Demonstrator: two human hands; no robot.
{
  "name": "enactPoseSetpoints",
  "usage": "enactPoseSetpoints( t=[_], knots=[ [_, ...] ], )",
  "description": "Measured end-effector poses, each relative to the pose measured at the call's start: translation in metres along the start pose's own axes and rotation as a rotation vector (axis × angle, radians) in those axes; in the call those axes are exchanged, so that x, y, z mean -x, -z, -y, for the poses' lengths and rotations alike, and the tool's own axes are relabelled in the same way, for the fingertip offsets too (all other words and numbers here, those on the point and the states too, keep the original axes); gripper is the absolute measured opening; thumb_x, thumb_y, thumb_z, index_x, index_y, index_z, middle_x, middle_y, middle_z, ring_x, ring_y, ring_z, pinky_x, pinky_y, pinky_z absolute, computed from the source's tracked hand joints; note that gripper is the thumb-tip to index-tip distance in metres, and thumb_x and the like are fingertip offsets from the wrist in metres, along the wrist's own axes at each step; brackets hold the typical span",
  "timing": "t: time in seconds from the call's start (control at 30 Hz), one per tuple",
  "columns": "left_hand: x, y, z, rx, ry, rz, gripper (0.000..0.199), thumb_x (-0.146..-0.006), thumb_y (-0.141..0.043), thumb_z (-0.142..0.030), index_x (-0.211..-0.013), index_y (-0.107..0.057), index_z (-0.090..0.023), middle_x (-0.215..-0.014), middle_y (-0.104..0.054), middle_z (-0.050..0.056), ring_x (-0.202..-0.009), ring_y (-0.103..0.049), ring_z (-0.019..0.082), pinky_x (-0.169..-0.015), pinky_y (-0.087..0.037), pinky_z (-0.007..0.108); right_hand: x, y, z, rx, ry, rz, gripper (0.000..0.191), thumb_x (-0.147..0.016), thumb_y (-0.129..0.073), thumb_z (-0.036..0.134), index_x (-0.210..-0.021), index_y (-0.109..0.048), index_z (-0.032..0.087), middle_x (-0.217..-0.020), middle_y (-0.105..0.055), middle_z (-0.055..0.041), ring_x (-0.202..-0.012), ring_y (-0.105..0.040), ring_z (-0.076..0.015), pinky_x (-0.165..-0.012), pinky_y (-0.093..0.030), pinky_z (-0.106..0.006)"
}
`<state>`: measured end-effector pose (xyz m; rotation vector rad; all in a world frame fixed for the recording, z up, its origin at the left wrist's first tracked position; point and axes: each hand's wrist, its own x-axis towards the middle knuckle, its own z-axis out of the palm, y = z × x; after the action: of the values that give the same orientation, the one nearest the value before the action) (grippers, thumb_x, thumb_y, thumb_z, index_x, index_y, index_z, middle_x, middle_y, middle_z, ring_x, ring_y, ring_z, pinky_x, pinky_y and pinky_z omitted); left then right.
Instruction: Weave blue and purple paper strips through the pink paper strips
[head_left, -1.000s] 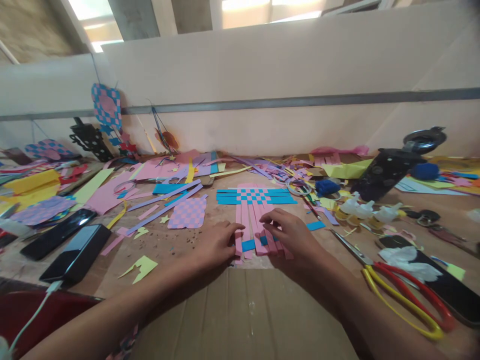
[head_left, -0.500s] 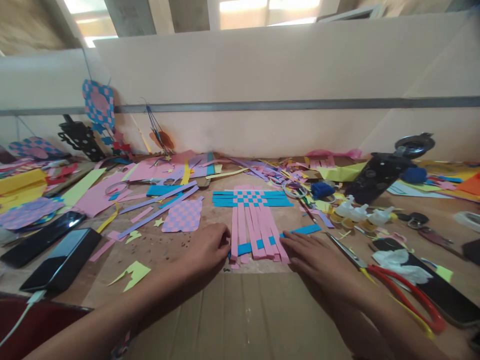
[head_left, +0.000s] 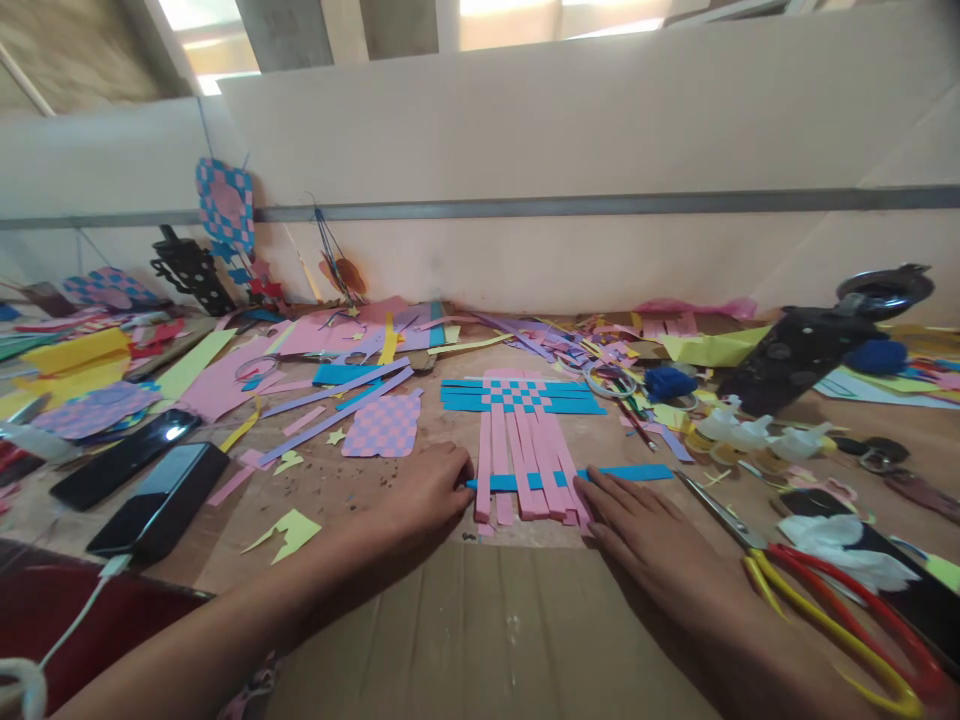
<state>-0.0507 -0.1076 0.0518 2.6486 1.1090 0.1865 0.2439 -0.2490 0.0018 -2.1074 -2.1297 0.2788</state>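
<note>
In front of me lies a partly woven paper mat [head_left: 517, 393], pink strips crossed with blue in a tight check at its far end. Its loose pink strips [head_left: 536, 440] run towards me. A separate blue paper strip [head_left: 637, 473] passes over and under them near their close ends, roughly level and apart from the woven check. My left hand [head_left: 435, 490] has its fingers closed on this strip's left end. My right hand [head_left: 637, 520] lies flat with fingers stretched out, its fingertips at the rightmost pink strip and the blue strip.
Scissors [head_left: 750, 540] with red and yellow handles lie beside my right forearm. Small glue bottles [head_left: 754, 435] stand beyond them. A purple-pink checked piece [head_left: 382, 425], a black power bank [head_left: 161, 500] and a phone [head_left: 124, 460] are at left. Cardboard [head_left: 480, 630] lies nearest me.
The blue strip has turned from slanting to nearly level across the pink strips, its left end raised by my left hand. My right hand remains flat beside it. The view has shifted slightly left.
</note>
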Motion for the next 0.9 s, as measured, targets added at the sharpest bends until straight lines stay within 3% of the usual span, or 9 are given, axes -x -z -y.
enactPoseSetpoints(
  t=[0.17, 0.37, 0.53, 0.7, 0.9],
  knots=[
    [-0.003, -0.011, 0.010, -0.180, -0.144, -0.082, 0.014, -0.097, -0.057, -0.020, -0.102, -0.070, -0.020, -0.104, -0.073, 0.009, -0.100, -0.064, 0.025, -0.094, -0.047, 0.041, 0.001, -0.002, -0.003, -0.014, 0.017, -0.012, 0.058, -0.102, -0.044, 0.048, -0.157, -0.055, 0.034, -0.165, -0.050, -0.0040, -0.152, -0.046, -0.0342, -0.123, -0.040, -0.061],
    [-0.005, -0.006, 0.014, -0.306, -0.159, -0.121, 0.018, -0.091, -0.056, -0.007, -0.089, -0.070, -0.018, -0.095, -0.072, 0.010, -0.092, -0.065, 0.025, -0.088, -0.043, 0.041, -0.002, 0.004, -0.009, -0.021, 0.011, 0.004, 0.057, -0.104, -0.044, 0.048, -0.158, -0.053, 0.034, -0.168, -0.043, -0.0043, -0.154, -0.043, -0.0336, -0.124, -0.038, -0.062],
    [-0.007, 0.001, 0.019, -0.371, -0.144, -0.109, 0.021, -0.089, -0.054, -0.004, -0.091, -0.070, -0.017, -0.094, -0.072, 0.011, -0.093, -0.065, 0.026, -0.087, -0.042, 0.042, -0.004, 0.009, -0.015, -0.025, 0.006, 0.106, 0.062, -0.105, -0.040, 0.052, -0.163, -0.045, 0.032, -0.172, -0.033, -0.0042, -0.159, -0.033, -0.0305, -0.128, -0.031, -0.060],
    [-0.012, -0.008, 0.026, -0.419, -0.166, -0.145, 0.022, -0.089, -0.054, -0.004, -0.094, -0.071, -0.016, -0.092, -0.072, 0.013, -0.093, -0.065, 0.028, -0.088, -0.042, 0.043, -0.002, 0.005, -0.018, -0.045, 0.027, 0.110, 0.062, -0.107, -0.038, 0.054, -0.165, -0.040, 0.033, -0.174, -0.028, -0.0037, -0.161, -0.026, -0.0289, -0.129, -0.029, -0.058],
    [-0.016, -0.016, 0.032, -0.474, -0.193, -0.189, 0.023, -0.085, -0.056, -0.002, -0.096, -0.071, -0.016, -0.094, -0.072, 0.014, -0.094, -0.065, 0.029, -0.085, -0.042, 0.044, -0.004, 0.012, -0.013, 0.007, -0.007, 0.120, 0.063, -0.106, -0.040, 0.059, -0.164, -0.042, 0.035, -0.173, -0.030, -0.0032, -0.161, -0.028, -0.0306, -0.129, -0.028, -0.059]
  ],
)
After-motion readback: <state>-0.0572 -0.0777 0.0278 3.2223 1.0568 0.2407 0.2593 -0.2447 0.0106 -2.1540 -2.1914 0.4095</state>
